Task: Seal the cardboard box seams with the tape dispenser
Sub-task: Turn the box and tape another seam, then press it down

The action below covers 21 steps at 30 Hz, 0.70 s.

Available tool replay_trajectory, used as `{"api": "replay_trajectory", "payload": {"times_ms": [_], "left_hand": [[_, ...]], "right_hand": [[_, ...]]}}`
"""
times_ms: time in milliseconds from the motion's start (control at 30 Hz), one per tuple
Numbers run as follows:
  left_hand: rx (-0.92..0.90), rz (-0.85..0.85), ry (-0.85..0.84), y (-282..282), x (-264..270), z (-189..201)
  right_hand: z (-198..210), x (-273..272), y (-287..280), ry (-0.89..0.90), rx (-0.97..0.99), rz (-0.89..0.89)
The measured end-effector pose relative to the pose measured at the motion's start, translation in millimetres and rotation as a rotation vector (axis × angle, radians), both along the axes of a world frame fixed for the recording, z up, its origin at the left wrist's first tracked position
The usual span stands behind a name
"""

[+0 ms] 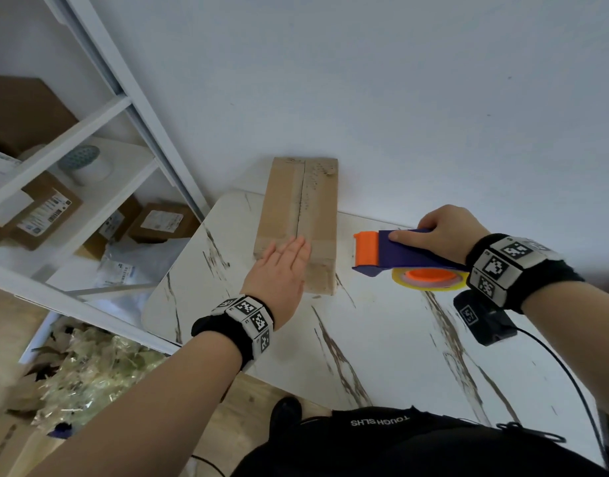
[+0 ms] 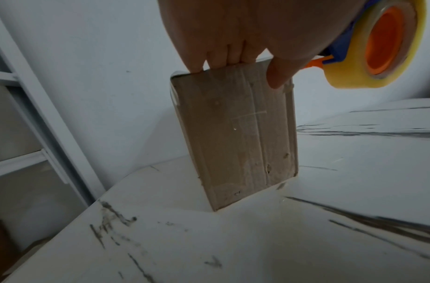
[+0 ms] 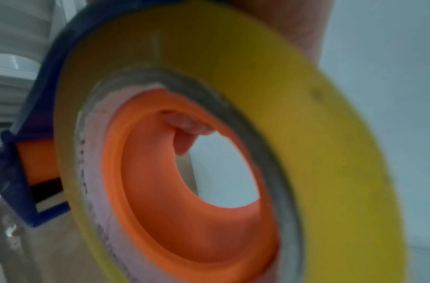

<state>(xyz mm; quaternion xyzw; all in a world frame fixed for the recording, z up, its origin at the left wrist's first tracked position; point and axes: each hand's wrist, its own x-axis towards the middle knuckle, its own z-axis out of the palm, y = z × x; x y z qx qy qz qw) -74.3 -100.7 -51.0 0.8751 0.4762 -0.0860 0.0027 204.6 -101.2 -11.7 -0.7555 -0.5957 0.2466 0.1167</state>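
The cardboard box (image 1: 297, 215) lies on the table (image 1: 382, 339), tape dispenser (image 1: 399, 253) to its right.

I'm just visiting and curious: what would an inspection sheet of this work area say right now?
Surface: white marble-patterned table, dark veins.
Job's things: cardboard box lying flat near the wall; purple-and-orange tape dispenser with yellowish tape roll.
Clutter: nothing seen on the table.
Hands: left hand flat on the box's near end; right hand grips the dispenser beside the box.
Cables: black cable from the right wrist.
Surroundings: white shelving with labelled parcels, pale wall.
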Motion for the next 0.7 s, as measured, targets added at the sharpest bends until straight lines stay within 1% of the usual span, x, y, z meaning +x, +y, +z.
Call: {"api": "replay_trajectory", "payload": {"times_ms": [167,333,400,500,567,633,700], "left_hand": [[-0.036,-0.002,-0.02,0,1,5],[-0.075,0.084,-0.14,3,13,16],[-0.072,0.103,-0.115,0,24,19],[-0.076,0.066,-0.018,-4,36,17],[-0.053,-0.007,0.008,-5,41,10],[-0.058,-0.061,-0.016,-5,42,5],[-0.073,-0.061,-0.048,-1,40,3]], "right_hand": [[-2,-5,2,-0.008,-0.036,0.0],[1,-23,6,-0.116,-0.045,0.033],[2,-24,3,-0.135,-0.035,0.019],[0,-24,0,-0.14,-0.025,0.001],[-2,-25,-2,-0.14,-0.016,-0.007],[-2,-25,-3,-0.137,-0.013,-0.014],[-2,-24,-3,-0.126,-0.015,-0.014]]}}
